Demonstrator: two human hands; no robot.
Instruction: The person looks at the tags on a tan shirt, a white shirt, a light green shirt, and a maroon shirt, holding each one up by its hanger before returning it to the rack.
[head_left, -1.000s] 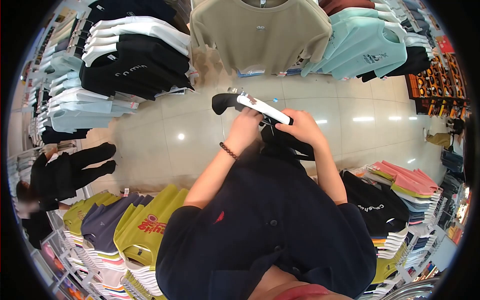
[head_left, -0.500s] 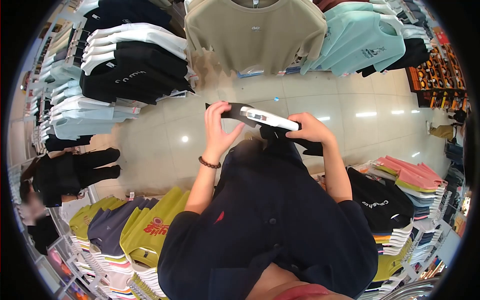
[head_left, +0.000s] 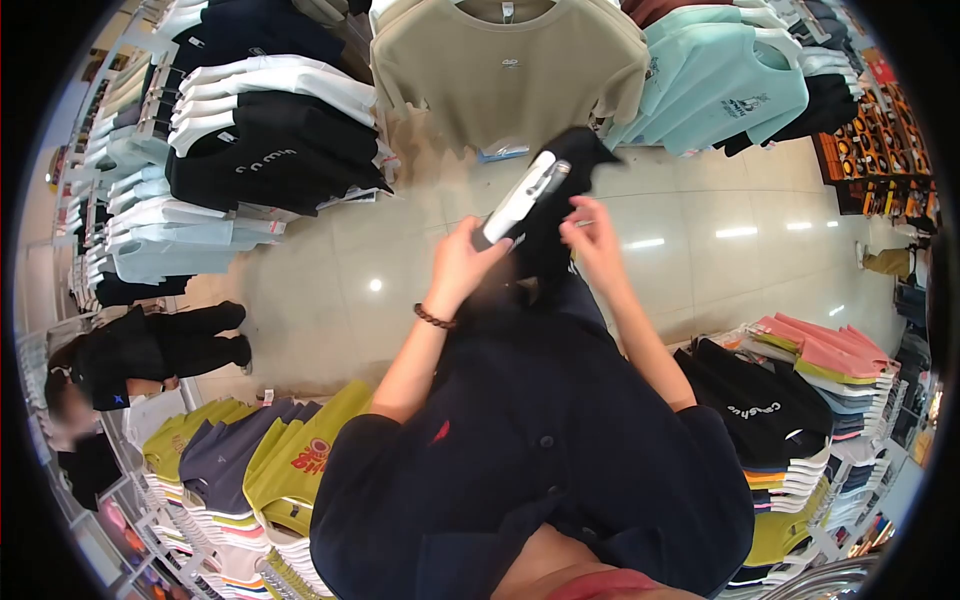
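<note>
My left hand point(head_left: 468, 262) is closed on the lower end of a white hanger point(head_left: 517, 200), which tilts up to the right. Black cloth point(head_left: 555, 215) hangs along the hanger's right side, its upper corner blurred by motion. A small clear and grey piece shows on the hanger's upper part. Just right of the cloth is my right hand point(head_left: 592, 238), raised with its fingers apart and bent, holding nothing that I can see. A dark bead bracelet point(head_left: 434, 317) is round my left wrist.
A beige shirt point(head_left: 510, 75) hangs ahead, with light green shirts point(head_left: 735, 85) to its right and black shirts point(head_left: 275, 150) to its left. Green shirts point(head_left: 300, 460) and a black shirt point(head_left: 765, 400) hang near me. A person point(head_left: 130, 350) is at the left.
The white hanger has swung from nearly level to steeply tilted, with the black cloth rising. My right hand has let go of it. My left hand has moved down and right, onto the hanger's lower end.
</note>
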